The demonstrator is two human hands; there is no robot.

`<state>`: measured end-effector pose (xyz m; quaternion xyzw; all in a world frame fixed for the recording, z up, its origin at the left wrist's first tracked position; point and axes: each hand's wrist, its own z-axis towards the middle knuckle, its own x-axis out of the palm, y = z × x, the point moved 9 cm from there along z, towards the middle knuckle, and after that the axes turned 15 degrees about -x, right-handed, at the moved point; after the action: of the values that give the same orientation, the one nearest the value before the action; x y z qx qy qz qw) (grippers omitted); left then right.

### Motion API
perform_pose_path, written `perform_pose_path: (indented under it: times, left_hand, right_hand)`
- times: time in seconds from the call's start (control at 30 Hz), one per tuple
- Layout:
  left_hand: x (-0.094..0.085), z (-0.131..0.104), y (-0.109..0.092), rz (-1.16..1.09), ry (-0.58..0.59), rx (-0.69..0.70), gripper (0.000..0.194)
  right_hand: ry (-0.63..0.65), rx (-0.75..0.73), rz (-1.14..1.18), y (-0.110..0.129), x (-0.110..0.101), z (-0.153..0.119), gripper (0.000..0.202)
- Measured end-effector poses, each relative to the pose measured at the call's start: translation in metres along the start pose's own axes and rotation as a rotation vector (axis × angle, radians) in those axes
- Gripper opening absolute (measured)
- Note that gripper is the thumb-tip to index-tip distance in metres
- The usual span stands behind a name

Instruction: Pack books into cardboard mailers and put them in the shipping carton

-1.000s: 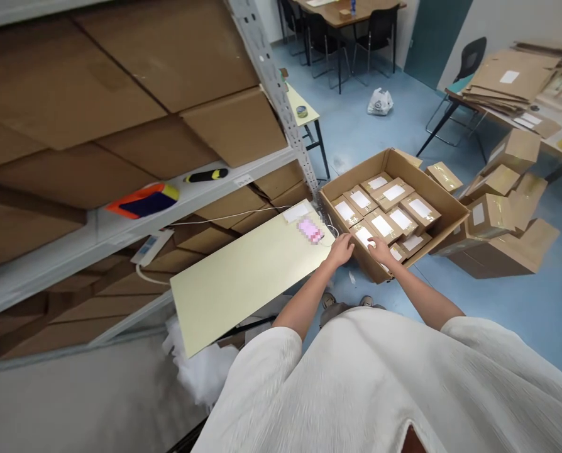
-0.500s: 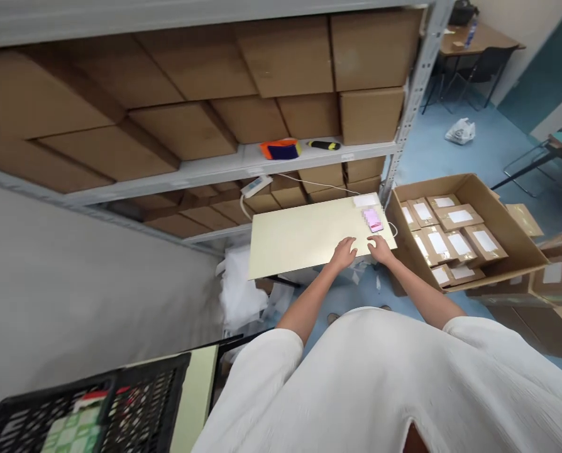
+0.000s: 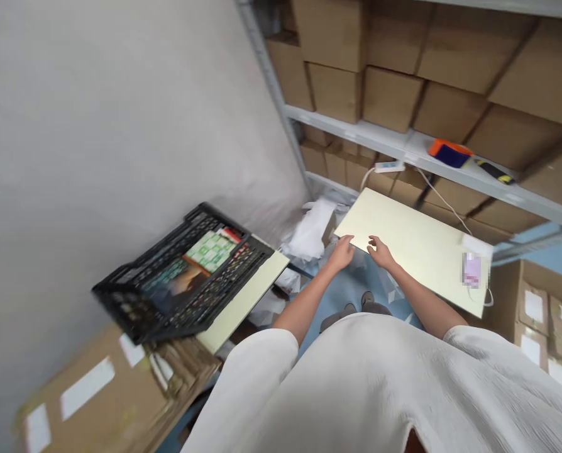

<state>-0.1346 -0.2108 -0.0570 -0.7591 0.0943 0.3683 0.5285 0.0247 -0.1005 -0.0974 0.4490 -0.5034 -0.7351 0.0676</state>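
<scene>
My left hand [image 3: 342, 253] is held out by the near left edge of a cream tabletop [image 3: 417, 242], fingers apart and nothing in them. Close by on its right, my right hand [image 3: 380, 253] hovers over the table's near edge, also holding nothing, thumb and fingers spread. Whether either hand touches the table I cannot tell. At the table's right end lies a pinkish phone-like item [image 3: 472, 270], blurred out, with a white cable beside it. To the left, a black plastic crate [image 3: 187, 277] holds green-and-white packs [image 3: 211, 251] and other items.
Shelves [image 3: 375, 135] stacked with cardboard boxes [image 3: 389, 94] stand behind the table. An orange and dark blue item [image 3: 451, 153] lies on one shelf beside a black-and-yellow tool [image 3: 494, 171]. Labelled flat cardboard [image 3: 102, 390] sits lower left; a large carton [image 3: 507, 296] of labelled boxes, right.
My view and body have turned left, bringing the crate and flat cardboard into sight. My hands have shifted from the table's right part to its left end, still holding nothing.
</scene>
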Motion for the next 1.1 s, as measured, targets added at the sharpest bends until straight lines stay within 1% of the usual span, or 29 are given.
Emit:
perform_pose_path:
  times: [0.1,0.2,0.3,0.4,0.5,0.63,0.73,0.8,0.87,0.97,1.03,1.1]
  left_hand:
    - [-0.047,-0.011,0.045,-0.035,-0.142,-0.108,0.053]
    - [-0.089,-0.029,0.083,-0.065,-0.28,-0.214,0.051]
    - [-0.126,-0.051,0.112,-0.094,-0.411,-0.292,0.049]
    - [-0.155,-0.077,0.137,-0.112,-0.527,-0.371,0.049]
    - [-0.177,-0.107,0.16,-0.127,-0.628,-0.46,0.05]
    - [-0.203,-0.153,0.184,-0.132,-0.715,-0.557,0.052]
    - [-0.227,-0.186,0.201,-0.132,-0.766,-0.608,0.053]
    - [-0.246,-0.203,0.211,-0.132,-0.798,-0.614,0.053]
    - [-0.268,-0.215,0.223,-0.13,-0.826,-0.593,0.051]
    - [-0.306,-0.224,0.244,-0.126,-0.866,-0.555,0.049]
    - [-0.33,-0.226,0.262,-0.122,-0.864,-0.535,0.048]
    - [-0.351,-0.226,0.283,-0.125,-0.853,-0.533,0.048]
  right_hand:
    - [0.132,-0.128,0.02,0.035,0.049,0.046,0.048]
    - [0.262,-0.252,0.04,0.071,0.097,0.082,0.046]
    - [0.386,-0.368,0.066,0.107,0.143,0.111,0.044]
    - [0.477,-0.464,0.107,0.143,0.185,0.129,0.043]
    - [0.566,-0.558,0.164,0.18,0.225,0.134,0.043]
    - [0.688,-0.652,0.181,0.233,0.276,0.123,0.042]
    - [0.731,-0.716,0.174,0.273,0.309,0.112,0.041]
    - [0.736,-0.76,0.18,0.3,0.328,0.108,0.042]
    - [0.721,-0.81,0.186,0.328,0.345,0.109,0.041]
    - [0.679,-0.872,0.183,0.368,0.371,0.117,0.04]
    - [0.658,-0.883,0.167,0.39,0.39,0.125,0.042]
    - [0.647,-0.873,0.124,0.405,0.409,0.134,0.043]
